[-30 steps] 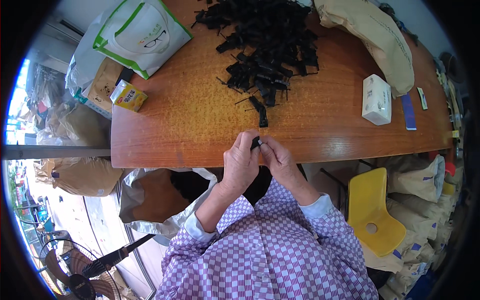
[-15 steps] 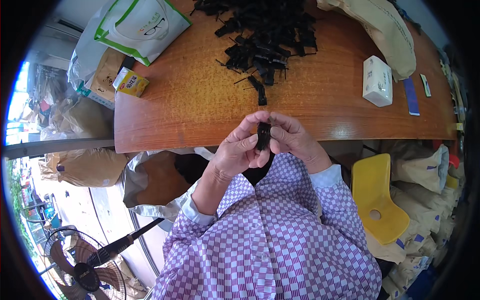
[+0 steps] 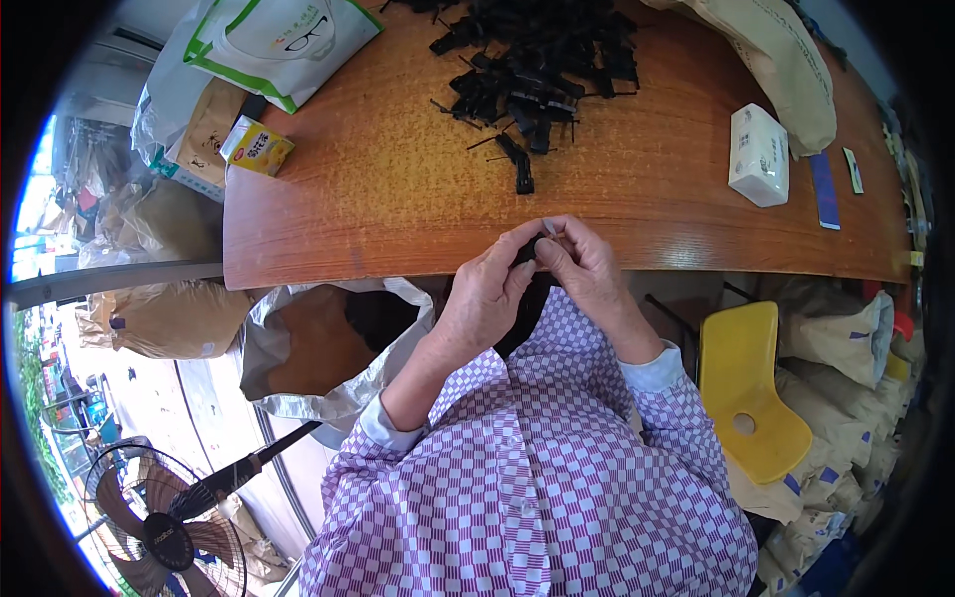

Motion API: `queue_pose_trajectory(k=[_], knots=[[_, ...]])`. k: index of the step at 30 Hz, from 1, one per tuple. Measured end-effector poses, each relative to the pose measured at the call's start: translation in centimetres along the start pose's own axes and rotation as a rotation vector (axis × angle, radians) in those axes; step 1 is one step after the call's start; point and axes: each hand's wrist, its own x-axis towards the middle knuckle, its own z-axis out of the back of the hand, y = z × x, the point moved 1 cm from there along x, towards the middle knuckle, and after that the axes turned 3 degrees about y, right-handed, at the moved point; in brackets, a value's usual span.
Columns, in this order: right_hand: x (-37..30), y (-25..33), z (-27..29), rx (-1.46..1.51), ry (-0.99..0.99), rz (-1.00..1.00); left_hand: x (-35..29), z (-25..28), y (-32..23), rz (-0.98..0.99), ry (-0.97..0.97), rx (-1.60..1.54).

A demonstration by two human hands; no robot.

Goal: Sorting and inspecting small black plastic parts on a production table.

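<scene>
My left hand (image 3: 485, 294) and my right hand (image 3: 589, 271) meet just off the table's near edge. Between their fingertips is a small black plastic part (image 3: 528, 250), mostly covered by the fingers. Both thumbs press on it, with the fingers curled around its far side. Beyond the hands, a heap of similar black parts (image 3: 542, 85) with thin protruding pins lies on the table. One black part (image 3: 519, 167) sticks out of the heap toward me.
The wooden table (image 3: 378, 219) carries a tissue pack (image 3: 758, 157), a paper sack (image 3: 771, 60), a yellow drink carton (image 3: 257, 147) and a white-green bag (image 3: 288, 45). Below are an open lined sack (image 3: 308, 343), a fan (image 3: 164, 537), a yellow chair (image 3: 741, 388) and several sacks (image 3: 836, 418).
My hands have turned and drawn closer around the black part, which stood upright in plain sight and is now mostly hidden. The whole view has shifted slightly.
</scene>
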Motion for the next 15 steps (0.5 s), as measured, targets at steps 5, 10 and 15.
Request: queue_pose_trajectory(k=[5,10,15], knots=[[-1.1,0.8,-1.7,0.176,-0.092,-0.165,-0.2,-0.5,0.6,0.010,-0.176,-0.227],[-0.8,0.2,-2.5,0.222,-0.061,-0.203,-0.1,-0.4,1.2,0.028,-0.197,-0.156],[-0.3,-0.2,-2.9,0.200,-0.091,-0.204,0.2,-0.3,1.4,-0.052,-0.253,-0.061]])
